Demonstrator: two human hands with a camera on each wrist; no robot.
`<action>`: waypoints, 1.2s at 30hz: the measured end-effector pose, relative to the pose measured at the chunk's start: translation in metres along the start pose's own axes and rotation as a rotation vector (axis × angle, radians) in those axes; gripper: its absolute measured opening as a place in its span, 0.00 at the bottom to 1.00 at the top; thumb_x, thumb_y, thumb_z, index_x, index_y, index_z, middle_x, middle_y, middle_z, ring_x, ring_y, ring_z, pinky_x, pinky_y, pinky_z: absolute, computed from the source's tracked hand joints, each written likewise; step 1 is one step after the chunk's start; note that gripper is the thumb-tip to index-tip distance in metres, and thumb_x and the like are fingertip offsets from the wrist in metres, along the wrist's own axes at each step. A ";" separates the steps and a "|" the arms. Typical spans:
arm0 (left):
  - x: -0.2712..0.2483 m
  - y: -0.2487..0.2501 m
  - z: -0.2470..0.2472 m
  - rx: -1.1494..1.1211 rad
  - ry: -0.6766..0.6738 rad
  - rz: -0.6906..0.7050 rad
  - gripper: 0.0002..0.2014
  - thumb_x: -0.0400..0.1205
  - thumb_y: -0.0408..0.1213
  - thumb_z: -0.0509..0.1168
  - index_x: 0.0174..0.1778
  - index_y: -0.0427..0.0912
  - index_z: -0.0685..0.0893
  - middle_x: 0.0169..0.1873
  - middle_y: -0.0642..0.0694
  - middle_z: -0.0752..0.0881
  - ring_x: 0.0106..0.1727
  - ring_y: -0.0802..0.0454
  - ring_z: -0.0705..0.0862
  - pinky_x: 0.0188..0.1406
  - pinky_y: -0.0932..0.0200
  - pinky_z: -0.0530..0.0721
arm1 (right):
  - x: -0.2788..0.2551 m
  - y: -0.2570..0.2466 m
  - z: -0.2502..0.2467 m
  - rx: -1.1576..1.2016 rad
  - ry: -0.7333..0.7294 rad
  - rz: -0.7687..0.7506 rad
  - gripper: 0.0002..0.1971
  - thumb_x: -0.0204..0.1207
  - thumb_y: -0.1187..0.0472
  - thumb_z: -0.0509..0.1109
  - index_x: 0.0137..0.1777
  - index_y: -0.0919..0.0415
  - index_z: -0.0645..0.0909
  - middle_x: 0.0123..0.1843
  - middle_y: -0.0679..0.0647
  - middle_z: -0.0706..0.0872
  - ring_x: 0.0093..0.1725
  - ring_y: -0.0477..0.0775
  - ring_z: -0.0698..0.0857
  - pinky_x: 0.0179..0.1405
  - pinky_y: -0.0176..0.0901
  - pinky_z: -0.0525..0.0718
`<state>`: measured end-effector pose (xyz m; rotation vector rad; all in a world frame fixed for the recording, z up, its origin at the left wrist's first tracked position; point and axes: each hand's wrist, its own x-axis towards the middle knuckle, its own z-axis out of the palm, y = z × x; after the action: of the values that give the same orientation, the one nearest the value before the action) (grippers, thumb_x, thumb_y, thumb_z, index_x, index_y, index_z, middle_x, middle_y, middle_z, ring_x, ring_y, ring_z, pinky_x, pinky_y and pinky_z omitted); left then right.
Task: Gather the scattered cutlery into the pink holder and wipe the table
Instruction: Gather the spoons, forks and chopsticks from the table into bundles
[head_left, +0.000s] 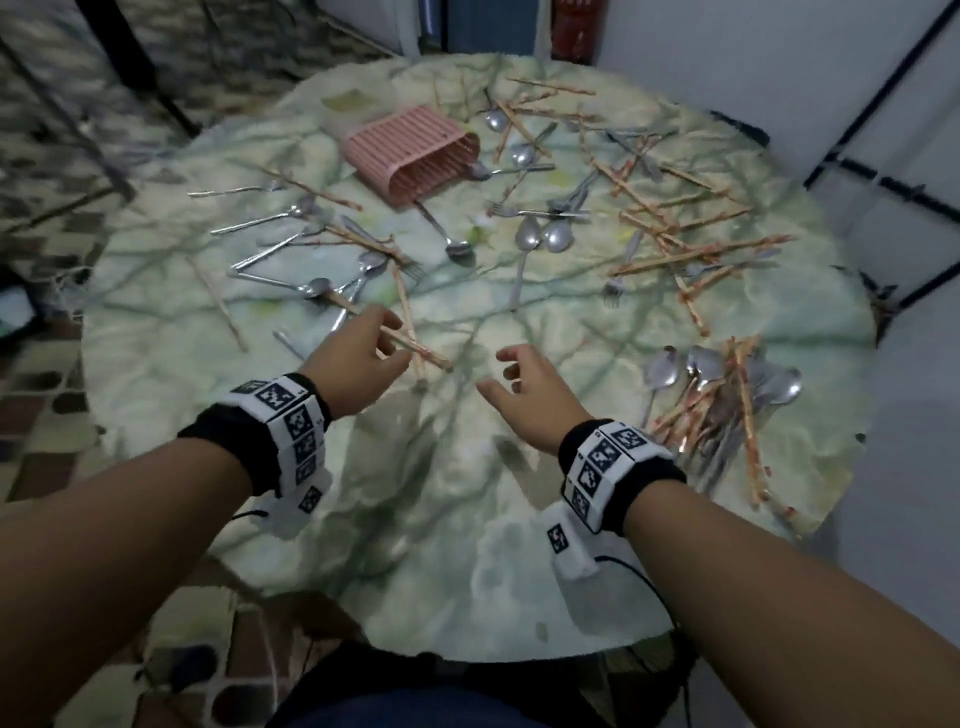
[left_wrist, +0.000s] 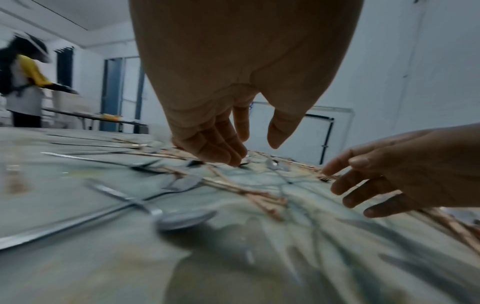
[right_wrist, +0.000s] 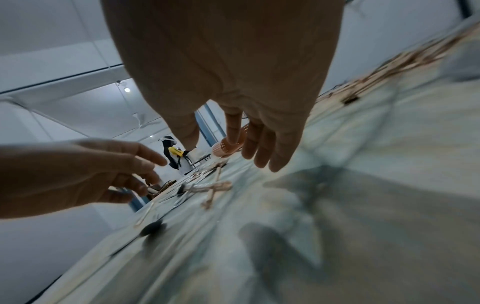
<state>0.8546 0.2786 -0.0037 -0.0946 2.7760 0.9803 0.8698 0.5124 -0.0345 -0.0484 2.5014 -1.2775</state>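
Observation:
The pink holder (head_left: 410, 150) lies on its side at the far middle of the round table (head_left: 467, 493); it shows past my right hand's fingers as the pink holder (right_wrist: 221, 149). Spoons (head_left: 556, 236), forks and pinkish chopsticks (head_left: 675, 234) lie scattered around it. A pile of spoons and chopsticks (head_left: 701, 374) sits near the right edge. My left hand (head_left: 387, 340) (left_wrist: 255, 152) hovers with loosely curled fingers over two crossed chopsticks (head_left: 431, 358), holding nothing. My right hand (head_left: 501, 371) (right_wrist: 223, 152) hovers beside it, fingers spread and empty.
The table wears a green marbled cover and its near edge is close to my body. White walls stand to the right and patterned floor tiles to the left. A person in yellow (left_wrist: 26, 82) stands at another table far behind.

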 end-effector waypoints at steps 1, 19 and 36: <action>-0.007 -0.018 -0.011 0.006 0.001 -0.021 0.19 0.84 0.46 0.69 0.69 0.47 0.75 0.53 0.46 0.85 0.45 0.48 0.86 0.42 0.51 0.85 | 0.004 -0.008 0.011 -0.002 -0.022 -0.004 0.28 0.83 0.45 0.70 0.78 0.55 0.70 0.73 0.56 0.76 0.65 0.50 0.79 0.70 0.51 0.80; 0.032 -0.161 -0.090 0.353 -0.239 0.236 0.15 0.82 0.52 0.69 0.58 0.48 0.80 0.53 0.46 0.81 0.50 0.46 0.81 0.51 0.53 0.79 | 0.068 -0.111 0.163 -0.470 0.035 0.056 0.22 0.78 0.41 0.72 0.67 0.52 0.79 0.63 0.56 0.83 0.61 0.58 0.83 0.62 0.53 0.81; 0.056 -0.144 -0.080 0.420 -0.259 0.048 0.12 0.80 0.38 0.68 0.59 0.47 0.83 0.56 0.45 0.86 0.58 0.43 0.84 0.56 0.50 0.85 | 0.097 -0.140 0.129 0.567 0.487 -0.127 0.05 0.83 0.58 0.71 0.50 0.50 0.76 0.46 0.52 0.92 0.49 0.51 0.92 0.59 0.57 0.90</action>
<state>0.8050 0.1165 -0.0431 0.1498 2.6813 0.3672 0.8004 0.3108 -0.0199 0.2714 2.4147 -2.2295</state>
